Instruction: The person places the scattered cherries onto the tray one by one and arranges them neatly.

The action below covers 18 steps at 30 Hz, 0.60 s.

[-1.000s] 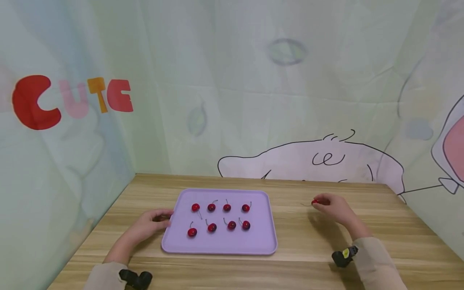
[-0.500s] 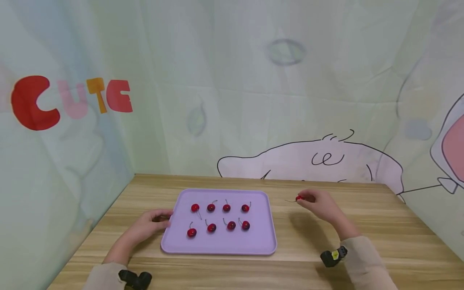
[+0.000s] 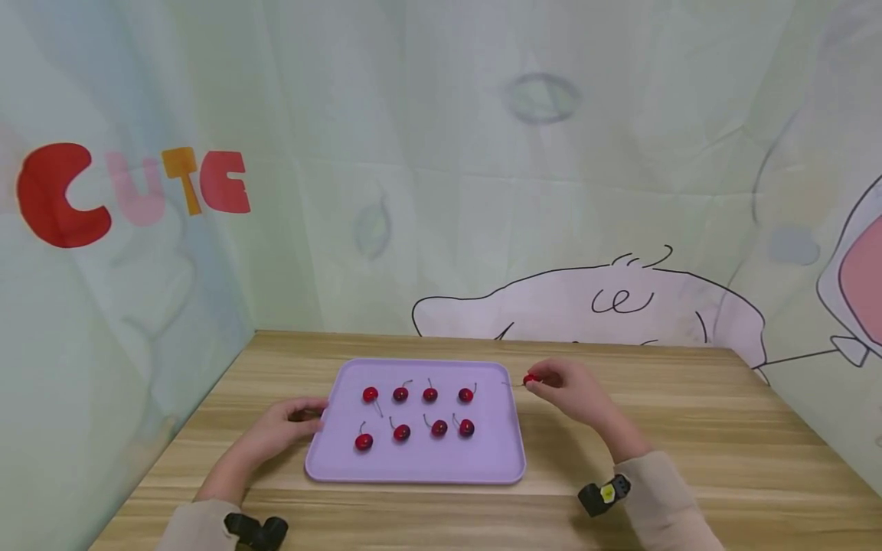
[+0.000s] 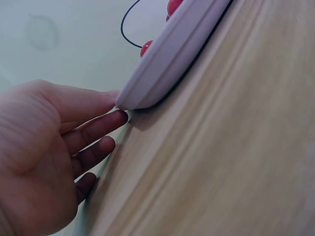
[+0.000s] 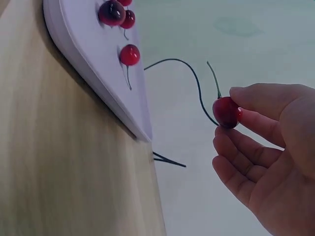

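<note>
A lilac tray (image 3: 413, 464) lies on the wooden table with several red cherries (image 3: 430, 395) on it, in two rows. The left hand (image 3: 288, 422) pinches the tray's left rim; in the left wrist view its thumb (image 4: 88, 101) is at the rim's edge and the index finger just under it. Beyond the tray's right rim, the right hand (image 3: 566, 389) pinches one dark red cherry (image 5: 226, 112) between thumb and fingers. That cherry's thin stem (image 5: 214, 78) points toward the tray, and its tip overlaps the tray's right edge in the head view.
The table (image 3: 661, 413) stands against a pale printed curtain (image 3: 441, 176) with cartoon drawings and colourful letters. Each wrist carries a black camera, the left one (image 3: 256, 529) near the table's front and the right one (image 3: 603, 493) above the table.
The right hand has moved left with its cherry, from well to the right of the tray to just beside its right rim. The left hand and the tray stay put.
</note>
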{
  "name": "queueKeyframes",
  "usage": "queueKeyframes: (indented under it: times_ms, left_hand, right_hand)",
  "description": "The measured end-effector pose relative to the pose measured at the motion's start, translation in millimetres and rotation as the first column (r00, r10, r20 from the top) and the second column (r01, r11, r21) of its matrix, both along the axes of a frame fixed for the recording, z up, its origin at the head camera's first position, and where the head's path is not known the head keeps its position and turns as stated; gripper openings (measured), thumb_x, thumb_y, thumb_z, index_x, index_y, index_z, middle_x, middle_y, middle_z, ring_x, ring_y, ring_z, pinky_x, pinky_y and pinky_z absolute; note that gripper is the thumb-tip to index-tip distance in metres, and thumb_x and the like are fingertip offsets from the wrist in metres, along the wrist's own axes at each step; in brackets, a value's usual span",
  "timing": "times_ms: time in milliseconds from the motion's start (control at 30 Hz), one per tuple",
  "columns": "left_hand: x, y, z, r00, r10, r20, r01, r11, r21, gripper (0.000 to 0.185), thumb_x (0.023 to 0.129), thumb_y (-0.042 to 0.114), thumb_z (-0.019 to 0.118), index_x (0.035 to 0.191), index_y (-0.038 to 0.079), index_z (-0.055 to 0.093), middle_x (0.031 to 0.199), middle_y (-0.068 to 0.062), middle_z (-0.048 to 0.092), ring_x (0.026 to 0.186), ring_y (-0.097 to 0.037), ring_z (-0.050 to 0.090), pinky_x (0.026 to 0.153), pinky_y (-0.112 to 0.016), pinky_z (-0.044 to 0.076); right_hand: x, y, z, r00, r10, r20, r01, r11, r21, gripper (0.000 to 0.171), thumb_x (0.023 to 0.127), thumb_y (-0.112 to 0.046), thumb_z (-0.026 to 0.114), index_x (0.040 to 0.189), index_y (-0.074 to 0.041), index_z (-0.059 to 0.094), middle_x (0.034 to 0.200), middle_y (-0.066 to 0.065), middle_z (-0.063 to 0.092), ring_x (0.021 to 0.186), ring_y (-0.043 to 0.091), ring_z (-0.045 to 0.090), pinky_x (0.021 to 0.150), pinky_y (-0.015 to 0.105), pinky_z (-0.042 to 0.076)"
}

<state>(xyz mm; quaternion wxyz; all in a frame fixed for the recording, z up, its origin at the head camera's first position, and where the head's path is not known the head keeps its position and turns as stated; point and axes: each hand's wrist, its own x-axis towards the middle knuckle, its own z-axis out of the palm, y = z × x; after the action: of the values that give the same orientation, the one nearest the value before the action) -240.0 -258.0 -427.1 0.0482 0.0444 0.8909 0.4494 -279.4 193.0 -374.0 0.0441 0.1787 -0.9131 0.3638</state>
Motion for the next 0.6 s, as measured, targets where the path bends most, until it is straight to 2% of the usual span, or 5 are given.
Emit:
queueKeyframes:
  times_ms: [233,600]
  left_hand:
    - [0.4,-0.1,-0.2,1.000,0.006,0.009,-0.006,1.000,-0.003,0.044,0.092,0.017,0.063,0.130,-0.003,0.056,0.130,-0.023,0.056,0.118,-0.038,0.051,0.101,-0.056,0.039]
    - [1.0,0.4,1.1,1.000,0.005,0.001,-0.005,1.000,-0.014,0.043,0.092,0.017,0.063,0.130,-0.003,0.056,0.129,-0.023,0.056,0.117,-0.037,0.052,0.100,-0.056,0.040]
  right_hand:
    - [2.6,-21.9,-6.3,1.000,-0.019,0.022,0.019,1.000,-0.001,0.016,0.087,-0.014,0.070,0.101,-0.006,0.071,0.089,0.001,0.067,0.079,0.013,0.059,0.071,0.025,0.051]
    - [3.4,-42.6,-19.2,0.999,0.028,0.034,-0.028,1.000,-0.007,0.011,0.085,-0.011,0.071,0.095,-0.005,0.071,0.081,-0.001,0.064,0.074,0.013,0.053,0.064,0.023,0.047]
